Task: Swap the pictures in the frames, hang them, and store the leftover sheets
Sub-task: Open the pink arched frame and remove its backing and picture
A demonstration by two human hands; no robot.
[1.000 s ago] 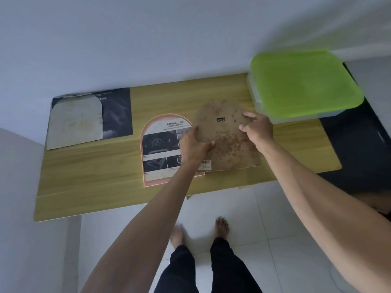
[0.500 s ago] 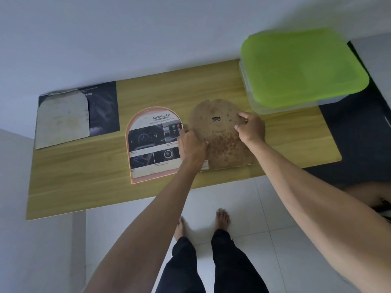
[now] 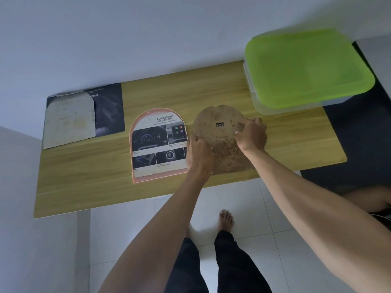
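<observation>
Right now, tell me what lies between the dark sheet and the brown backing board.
The arched pink frame holding a car picture lies on the table between dark sheet and brown backing board, in the head view.

Brown arched backing board (image 3: 222,144) lies flat, hanger side up, between both hands' grips. Left of the grip, touching it: arched frame (image 3: 158,142) with car print. Farther left: pale board (image 3: 68,119) on dark sheet (image 3: 110,111).

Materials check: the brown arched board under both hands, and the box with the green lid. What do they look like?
Brown arched backing board: looks like pressed fibreboard or hardboard, matte, with dark speckled stains and a small metal hanger near its top. Clear box with the green lid: plastic, by the look; the lid is smooth, slightly glossy and translucent, the walls see-through. The left hand and right hand grip the board's edges.
</observation>
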